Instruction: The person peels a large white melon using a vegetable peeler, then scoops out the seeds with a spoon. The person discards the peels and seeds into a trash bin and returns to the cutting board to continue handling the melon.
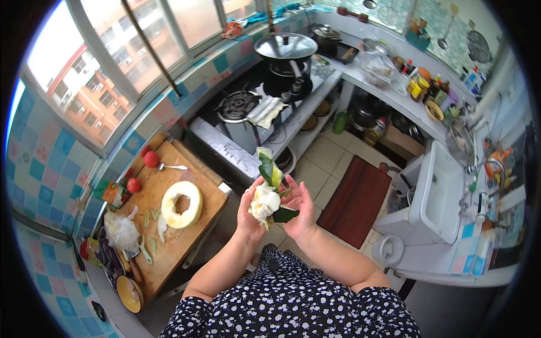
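Note:
Both my hands are cupped together in front of my body, over the floor. My left hand is curled around a clump of pale, soft melon pulp. My right hand has its fingers spread and supports dark green pieces of peel from the other side. More green peel stands up above the pulp. To the left, a thick pale ring of peeled melon lies on the wooden board, with peel scraps and a green-handled peeler near it.
Tomatoes, a spoon, a plastic bag and a yellow bowl are on or beside the board. Ahead stands a gas stove with a lidded wok. A white sink and a small bin are right; a red mat lies on the floor.

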A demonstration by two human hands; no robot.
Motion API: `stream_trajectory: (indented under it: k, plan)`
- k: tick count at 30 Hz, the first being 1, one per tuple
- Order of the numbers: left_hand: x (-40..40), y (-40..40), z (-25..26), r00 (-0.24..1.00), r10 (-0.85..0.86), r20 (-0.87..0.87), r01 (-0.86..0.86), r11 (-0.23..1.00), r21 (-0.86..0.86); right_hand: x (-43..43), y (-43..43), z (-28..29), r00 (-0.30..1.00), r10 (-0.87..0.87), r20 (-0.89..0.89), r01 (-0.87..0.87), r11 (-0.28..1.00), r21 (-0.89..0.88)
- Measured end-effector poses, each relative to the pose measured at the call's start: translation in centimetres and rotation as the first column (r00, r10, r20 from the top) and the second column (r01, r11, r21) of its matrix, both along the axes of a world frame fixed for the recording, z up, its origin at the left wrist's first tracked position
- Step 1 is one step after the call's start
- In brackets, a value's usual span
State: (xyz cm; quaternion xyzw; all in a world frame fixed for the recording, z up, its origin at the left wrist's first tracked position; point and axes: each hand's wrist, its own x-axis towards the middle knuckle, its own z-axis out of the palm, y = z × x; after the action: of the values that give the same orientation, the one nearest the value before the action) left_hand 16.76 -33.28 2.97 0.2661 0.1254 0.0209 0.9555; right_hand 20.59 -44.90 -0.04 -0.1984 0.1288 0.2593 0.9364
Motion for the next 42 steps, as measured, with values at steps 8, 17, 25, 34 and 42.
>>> stream_trajectory:
  k: [8, 17, 25, 34, 42]
  plan:
    - [0.6, -28.8, -4.7, 0.823, -0.554, -0.125, 0.533, 0.83, -0.165, -5.3, -28.9, -1.4, 0.833, -0.528, -0.163, 0.523, 0.849, -0.076]
    - [-2.9, -50.0, -11.4, 0.461, -0.849, -0.258, 0.853, 0.504, -0.137, -13.0, -46.8, -5.2, 0.412, -0.862, -0.296, 0.864, 0.473, -0.174]
    - [-3.8, -59.3, -18.8, 0.155, -0.84, -0.521, 0.909, 0.328, -0.258, -15.7, -53.6, -14.1, 0.138, -0.87, -0.473, 0.932, 0.276, -0.236]
    - [1.3, -72.8, -30.3, 0.12, -0.673, -0.73, 0.942, 0.308, -0.129, -10.9, -64.0, -26.3, -0.122, -0.914, -0.387, 0.899, 0.064, -0.434]
    - [5.8, -79.9, -46.0, -0.044, -0.765, -0.642, 0.992, 0.045, -0.121, -12.3, -69.1, -31.4, -0.116, -0.926, -0.359, 0.823, 0.113, -0.557]
